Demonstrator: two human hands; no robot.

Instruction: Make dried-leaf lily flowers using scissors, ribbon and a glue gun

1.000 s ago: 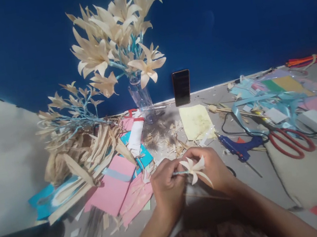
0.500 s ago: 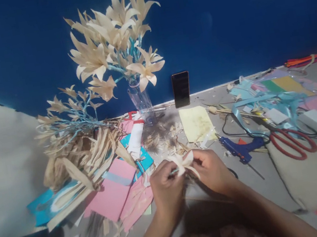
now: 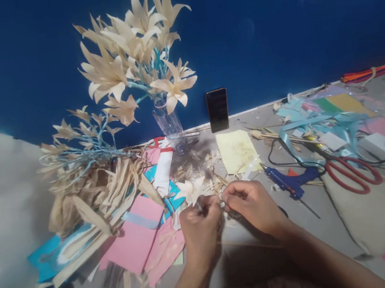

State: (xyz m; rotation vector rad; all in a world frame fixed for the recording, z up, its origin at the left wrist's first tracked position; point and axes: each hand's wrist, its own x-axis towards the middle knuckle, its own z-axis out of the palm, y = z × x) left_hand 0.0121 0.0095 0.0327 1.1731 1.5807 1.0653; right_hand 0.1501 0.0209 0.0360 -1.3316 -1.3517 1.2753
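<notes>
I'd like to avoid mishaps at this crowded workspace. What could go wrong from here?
The left hand holds a small pale flower; its thin petals might crease if brushed. The blue glue gun lies just beyond the right hand, so a sideways move could knock it. The large bouquet might topple its slim clear vase if bumped.

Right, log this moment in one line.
left hand: holding pale flower | right hand: curled beside left | glue gun: lying right of hands | bouquet: in clear vase

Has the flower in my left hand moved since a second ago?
Yes, the flower has moved left and away from me, farther from the blue glue gun.
</notes>
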